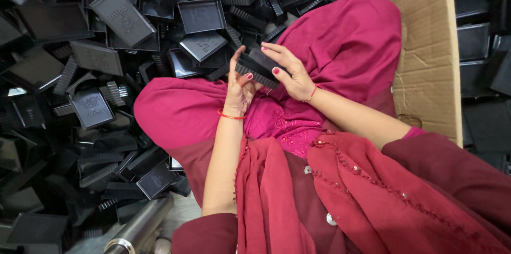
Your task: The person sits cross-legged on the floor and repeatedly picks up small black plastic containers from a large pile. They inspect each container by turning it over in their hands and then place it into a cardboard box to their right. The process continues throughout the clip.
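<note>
I see both hands up over the lap, sharing one black ribbed plastic piece [255, 67]. The left hand [238, 90] pinches its near end, fingers [234, 62] curled round the edge; the right hand [290, 75] clamps the far end, fingers [274, 50] lying over the top. Heaps of black plastic trays [122, 17] surround us.

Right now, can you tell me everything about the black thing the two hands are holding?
The black ribbed piece is small and flat, and looks like moulded plastic. A row of raised ribs, like comb teeth, runs along its lower edge. It is held tilted above the pink cloth on the person's lap. The left hand grips its left end, thumb up along the side. The right hand lies over its right end, fingers across the top. Similar black parts lie heaped beyond it.
</note>
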Action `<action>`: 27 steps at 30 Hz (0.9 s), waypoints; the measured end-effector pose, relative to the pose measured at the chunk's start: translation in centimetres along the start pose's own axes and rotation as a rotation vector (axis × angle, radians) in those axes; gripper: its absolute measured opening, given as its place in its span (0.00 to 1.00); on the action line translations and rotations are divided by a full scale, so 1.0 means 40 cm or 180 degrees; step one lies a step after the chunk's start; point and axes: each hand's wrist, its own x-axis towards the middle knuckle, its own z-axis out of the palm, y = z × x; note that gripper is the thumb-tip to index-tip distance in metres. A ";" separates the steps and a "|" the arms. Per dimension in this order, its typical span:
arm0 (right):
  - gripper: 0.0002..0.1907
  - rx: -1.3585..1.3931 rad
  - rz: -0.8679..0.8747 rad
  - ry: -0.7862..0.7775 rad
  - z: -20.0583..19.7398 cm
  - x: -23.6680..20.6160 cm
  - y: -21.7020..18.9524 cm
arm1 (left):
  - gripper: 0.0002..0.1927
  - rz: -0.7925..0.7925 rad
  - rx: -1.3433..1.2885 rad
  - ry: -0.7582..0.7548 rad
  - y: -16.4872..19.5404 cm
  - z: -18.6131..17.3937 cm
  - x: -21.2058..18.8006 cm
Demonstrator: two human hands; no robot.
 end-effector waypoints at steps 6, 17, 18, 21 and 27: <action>0.23 -0.0031 -0.0042 0.0043 -0.017 0.007 -0.024 | 0.44 -0.0055 0.0120 0.0054 -0.015 -0.052 0.008; 0.26 0.0046 0.0068 -0.0519 0.023 -0.008 0.003 | 0.42 0.0033 0.0268 0.0101 -0.023 -0.035 0.001; 0.25 0.0014 0.0057 -0.0542 0.024 -0.010 0.007 | 0.42 0.0036 0.0297 0.0115 -0.018 -0.031 0.000; 0.29 -0.0027 -0.0028 -0.0723 0.027 -0.014 0.019 | 0.39 0.0015 0.0270 0.0269 -0.012 -0.029 -0.001; 0.33 -0.0867 -0.0004 -0.0012 0.048 -0.018 0.043 | 0.27 0.0742 0.1293 0.0657 -0.043 -0.034 0.029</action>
